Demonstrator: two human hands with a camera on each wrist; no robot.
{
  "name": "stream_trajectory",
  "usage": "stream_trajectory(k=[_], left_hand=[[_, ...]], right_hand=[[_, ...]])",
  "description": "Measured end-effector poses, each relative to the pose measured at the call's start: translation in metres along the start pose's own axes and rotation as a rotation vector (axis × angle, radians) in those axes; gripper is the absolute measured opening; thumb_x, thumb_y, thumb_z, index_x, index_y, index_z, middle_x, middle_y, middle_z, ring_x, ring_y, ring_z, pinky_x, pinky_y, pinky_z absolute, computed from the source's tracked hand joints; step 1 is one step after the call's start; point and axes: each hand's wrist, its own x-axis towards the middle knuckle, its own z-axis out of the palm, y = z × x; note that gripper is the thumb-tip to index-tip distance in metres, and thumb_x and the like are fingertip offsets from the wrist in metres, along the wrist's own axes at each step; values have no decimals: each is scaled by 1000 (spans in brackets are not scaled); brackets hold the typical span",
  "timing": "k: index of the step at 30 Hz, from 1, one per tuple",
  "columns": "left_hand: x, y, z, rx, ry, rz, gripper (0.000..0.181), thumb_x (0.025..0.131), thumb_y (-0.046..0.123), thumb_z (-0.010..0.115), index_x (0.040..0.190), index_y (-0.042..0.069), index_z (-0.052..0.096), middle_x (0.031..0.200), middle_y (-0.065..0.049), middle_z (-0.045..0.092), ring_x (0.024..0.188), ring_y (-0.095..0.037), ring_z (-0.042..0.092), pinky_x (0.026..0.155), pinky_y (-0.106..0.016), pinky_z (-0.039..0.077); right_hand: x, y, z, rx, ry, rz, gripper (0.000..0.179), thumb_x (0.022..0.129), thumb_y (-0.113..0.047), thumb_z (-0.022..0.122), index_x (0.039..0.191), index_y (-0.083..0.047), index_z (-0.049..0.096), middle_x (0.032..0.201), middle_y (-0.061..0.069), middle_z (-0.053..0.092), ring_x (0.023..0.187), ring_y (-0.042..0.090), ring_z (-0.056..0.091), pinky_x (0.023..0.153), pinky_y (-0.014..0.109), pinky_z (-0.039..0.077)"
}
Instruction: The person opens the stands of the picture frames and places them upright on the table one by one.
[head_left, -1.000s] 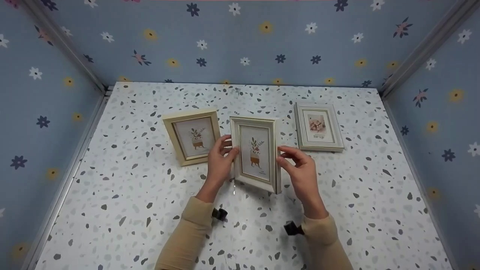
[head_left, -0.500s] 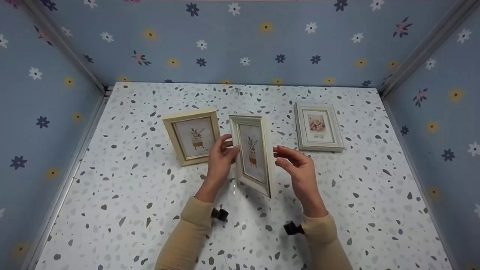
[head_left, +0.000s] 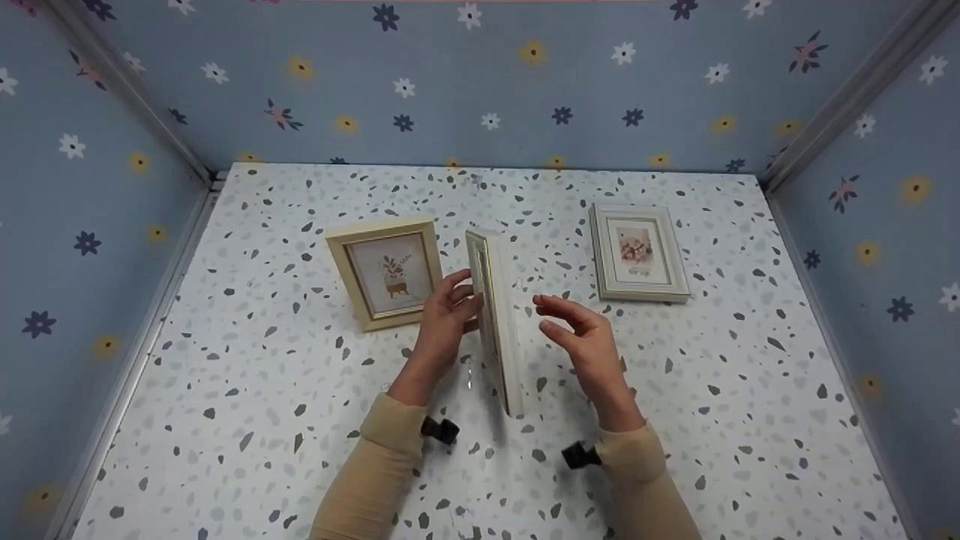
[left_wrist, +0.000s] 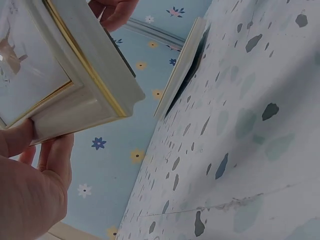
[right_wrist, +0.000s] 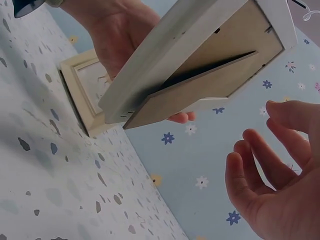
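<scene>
My left hand (head_left: 444,319) grips the left edge of a white picture frame (head_left: 501,330), thumb on the front and fingers behind. The frame is turned almost edge-on in the head view. Its gold inner trim and part of a plant print show in the left wrist view. On its back, a brown easel leg (right_wrist: 195,90) stands slightly out from the backing board in the right wrist view. My right hand (head_left: 589,341) is apart from the frame, to its right, fingers loosely bent and holding nothing.
A cream picture frame (head_left: 347,277) with a plant print stands tilted back at the left. Toward the back right, a white frame (head_left: 604,289) with a flower picture lies on the speckled table (head_left: 750,420). Flowered blue panels (head_left: 480,82) enclose the table's back and sides.
The held picture frame has swung from facing me to nearly edge-on, its right side coming nearer. My right hand has let go of its edge and moved slightly left, now apart from it.
</scene>
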Motion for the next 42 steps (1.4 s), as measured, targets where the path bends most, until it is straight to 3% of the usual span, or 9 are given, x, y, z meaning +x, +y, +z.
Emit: stream_trajectory(k=[4, 9, 14, 24, 32, 37, 42], left_hand=[[0, -1, 0, -48, -41, 0, 44, 99, 3, 57, 142, 8, 48, 120, -16, 64, 107, -32, 64, 81, -41, 55], [-1, -1, 2, -95, -72, 3, 47, 94, 9, 68, 138, 8, 51, 122, -26, 62, 108, -36, 64, 80, -40, 57], [-1, -1, 3, -120, -79, -9, 49, 90, 16, 76, 133, 11, 54, 117, -22, 64, 103, -30, 67, 82, -42, 56], [-3, -1, 2, -148, -92, 19, 49, 90, 18, 76, 133, 9, 54, 115, -20, 63, 103, -33, 67, 85, -46, 55], [-3, -2, 2, -157, -74, 0, 44, 96, 14, 68, 137, 9, 52, 118, -19, 64, 104, -32, 67, 86, -45, 56], [-3, -2, 0, -133, -46, -17, 40, 99, 2, 57, 139, 7, 50, 117, -15, 66, 100, -24, 66, 79, -39, 57], [-2, -3, -3, -103, -31, -27, 42, 99, -1, 55, 140, 6, 50, 117, -15, 65, 99, -22, 65, 77, -36, 56]], right_hand=[[0, 6, 3, -8, -18, 23, 33, 90, 1, 70, 123, 3, 67, 124, 20, 66, 116, 30, 59, 90, 32, 52], [-3, 11, 8, 22, -75, 35, 35, 90, -3, 73, 124, 3, 67, 126, 19, 64, 118, 30, 58, 94, 37, 51], [-5, 15, 14, 62, -161, 18, 39, 89, 1, 72, 127, 5, 64, 131, 18, 62, 124, 30, 54, 103, 49, 44], [-6, 19, 19, 18, -265, -50, 43, 86, 5, 74, 127, 3, 63, 131, 17, 61, 125, 30, 53, 104, 53, 42], [-5, 18, 19, -6, -277, -69, 43, 86, 1, 75, 127, 0, 64, 127, 14, 63, 121, 31, 56, 103, 54, 42], [-4, 17, 16, -1, -258, -75, 40, 86, 4, 74, 125, 4, 65, 126, 17, 62, 120, 29, 56, 104, 55, 41], [-2, 14, 10, -17, -233, -81, 36, 86, 6, 74, 121, 6, 67, 125, 19, 62, 119, 30, 56, 104, 50, 43]])
